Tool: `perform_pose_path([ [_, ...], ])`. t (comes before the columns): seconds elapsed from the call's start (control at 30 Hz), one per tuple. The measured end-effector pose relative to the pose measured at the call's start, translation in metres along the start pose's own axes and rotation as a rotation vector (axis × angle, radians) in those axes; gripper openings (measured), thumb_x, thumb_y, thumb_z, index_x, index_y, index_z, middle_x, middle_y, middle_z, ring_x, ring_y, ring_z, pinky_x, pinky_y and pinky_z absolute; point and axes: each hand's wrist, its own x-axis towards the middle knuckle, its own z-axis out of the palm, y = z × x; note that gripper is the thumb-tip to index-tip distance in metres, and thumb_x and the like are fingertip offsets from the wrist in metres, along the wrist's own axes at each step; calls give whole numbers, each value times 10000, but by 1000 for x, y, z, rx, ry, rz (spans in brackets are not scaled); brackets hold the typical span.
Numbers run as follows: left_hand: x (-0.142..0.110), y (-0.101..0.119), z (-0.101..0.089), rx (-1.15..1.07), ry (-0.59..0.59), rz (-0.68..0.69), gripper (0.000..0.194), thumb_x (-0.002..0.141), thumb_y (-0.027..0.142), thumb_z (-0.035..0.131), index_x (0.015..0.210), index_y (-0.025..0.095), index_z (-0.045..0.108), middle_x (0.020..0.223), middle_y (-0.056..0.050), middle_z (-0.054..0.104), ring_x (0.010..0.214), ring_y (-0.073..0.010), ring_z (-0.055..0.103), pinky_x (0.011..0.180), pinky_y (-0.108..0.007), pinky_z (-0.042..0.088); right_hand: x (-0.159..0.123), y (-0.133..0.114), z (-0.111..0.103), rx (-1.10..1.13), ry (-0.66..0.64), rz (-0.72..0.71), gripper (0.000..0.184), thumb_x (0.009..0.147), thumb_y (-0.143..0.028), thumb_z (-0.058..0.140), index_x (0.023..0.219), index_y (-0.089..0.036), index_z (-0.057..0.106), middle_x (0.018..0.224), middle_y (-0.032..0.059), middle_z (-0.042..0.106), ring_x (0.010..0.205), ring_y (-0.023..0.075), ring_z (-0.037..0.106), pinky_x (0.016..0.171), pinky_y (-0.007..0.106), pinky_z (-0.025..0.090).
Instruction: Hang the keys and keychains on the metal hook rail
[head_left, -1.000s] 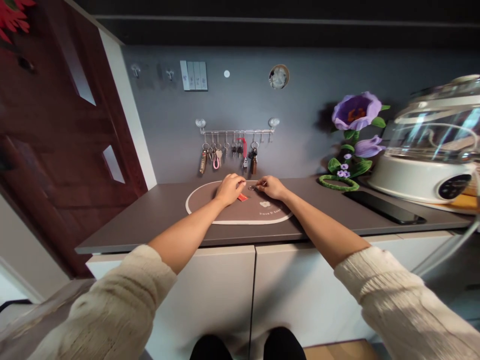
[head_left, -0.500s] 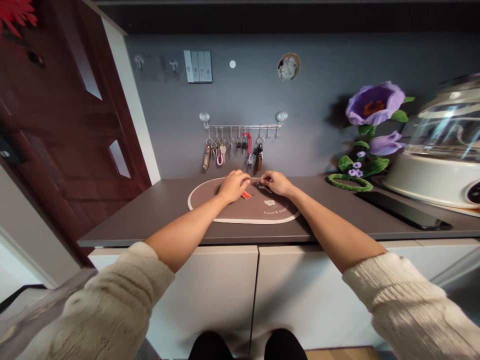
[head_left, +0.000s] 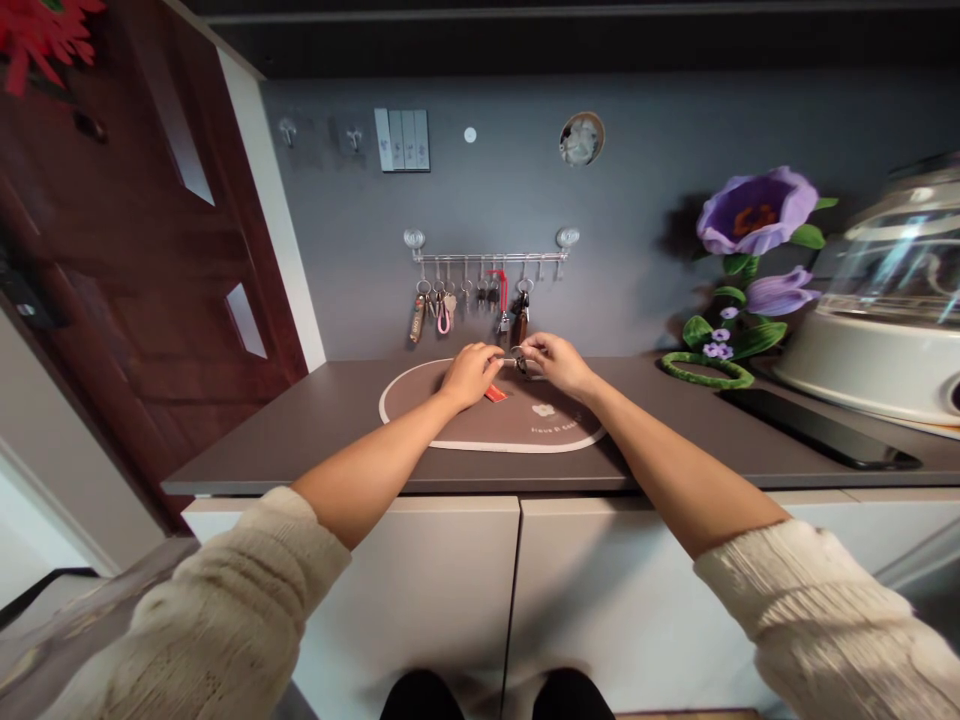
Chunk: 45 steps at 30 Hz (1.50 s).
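Observation:
My right hand (head_left: 559, 365) pinches a ring with small keys (head_left: 520, 362) hanging from it, just above the back of the brown mat (head_left: 495, 430). My left hand (head_left: 471, 374) rests low over the mat's middle, its fingers loosely bent and a little apart from the thumb. From beside its palm a red tag (head_left: 496, 394) sticks out on the mat; whatever else lies beneath that hand is hidden. Behind both hands a clear hook rail (head_left: 491, 257) on the wall carries several key rings, among them a pink loop (head_left: 443, 318) and a red cord (head_left: 503, 290).
Right of the mat, a black phone (head_left: 817, 428) lies on the counter (head_left: 285, 440). Purple fabric flowers (head_left: 757, 215) with a green ring base stand behind it. A white appliance with a clear dome (head_left: 877, 350) fills the far right. A dark red door (head_left: 150, 250) is at left.
My right hand has lifted slightly, and the keys now hang below its fingers. My left hand has stayed in place. The whole view has shifted a little.

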Motion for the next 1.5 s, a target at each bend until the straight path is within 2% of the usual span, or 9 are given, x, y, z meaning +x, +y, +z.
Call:
perform_pose_path([
  [0.13,0,3,-1,-39,15,-3,218,816,230,491,984,168,615,841,-46,631,812,-163,548,773,-285,415,0,-1,0,39,-34,-43,241,781,-380,487,783,-156,575,710,22,574,644,124,488,637,248,389],
  [0.4,-1,3,-1,-114,21,23,162,803,241,499,872,176,630,816,-32,655,777,-156,558,720,-264,418,-3,-7,3,177,-116,-51,333,772,-469,481,769,-150,575,565,-24,475,541,94,414,565,235,361],
  [0.73,0,6,-1,-302,41,-128,138,797,200,469,794,154,599,749,-18,657,706,-119,595,676,-225,446,-3,-5,7,193,-120,43,283,718,-401,550,810,-134,565,697,5,559,621,101,473,615,241,391],
  [1.0,0,10,-3,-392,80,-162,124,795,208,482,787,151,593,757,-17,653,708,-118,598,685,-232,460,-4,-3,11,293,-90,64,349,691,-477,573,764,-136,554,690,-2,546,632,98,465,626,238,394],
  [1.3,-1,10,-1,-283,103,-60,150,812,229,476,858,158,600,838,-33,647,766,-127,583,730,-247,457,-3,4,11,381,-20,33,313,711,-465,562,751,-158,514,706,-23,497,671,97,452,676,237,387],
  [1.5,-2,5,-1,-138,141,-21,183,838,247,439,875,167,600,877,-50,645,824,-152,569,753,-271,451,-3,-1,8,548,65,128,321,676,-477,591,740,-178,492,704,-29,495,673,96,475,708,248,414],
])
